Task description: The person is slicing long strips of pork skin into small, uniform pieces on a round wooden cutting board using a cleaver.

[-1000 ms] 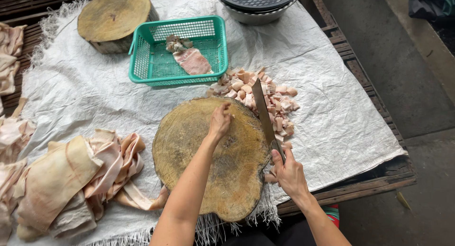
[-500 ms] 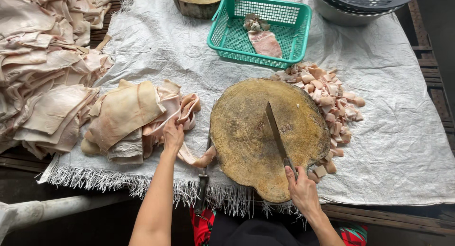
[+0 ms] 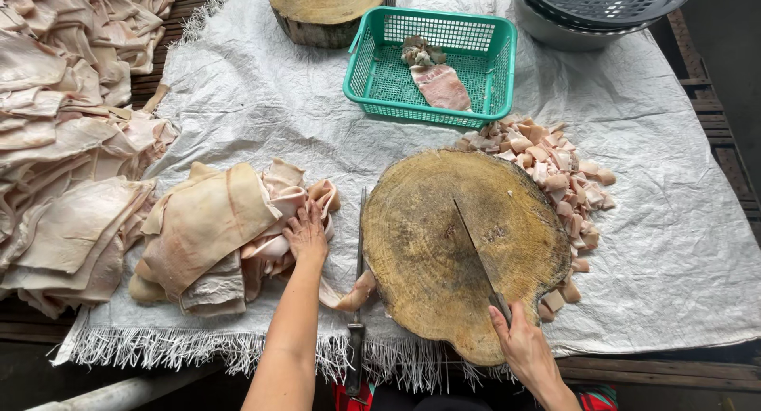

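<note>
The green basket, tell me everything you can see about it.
The green basket is rectangular, plastic-looking, with mesh walls and floor, a solid rim and a handle at its left end. It sits upright on the white cloth, behind the round chopping block. Inside lie a flat pinkish meat slab and a pale lumpy scrap. No hand touches it.

A white woven sheet with a fringed near edge covers a slatted wooden table, whose dark planks show to the right of the sheet and at its far left corner. Below the sheet's fringe lies dim, shadowed floor. Soft, even daylight falls across the sheet.
</note>
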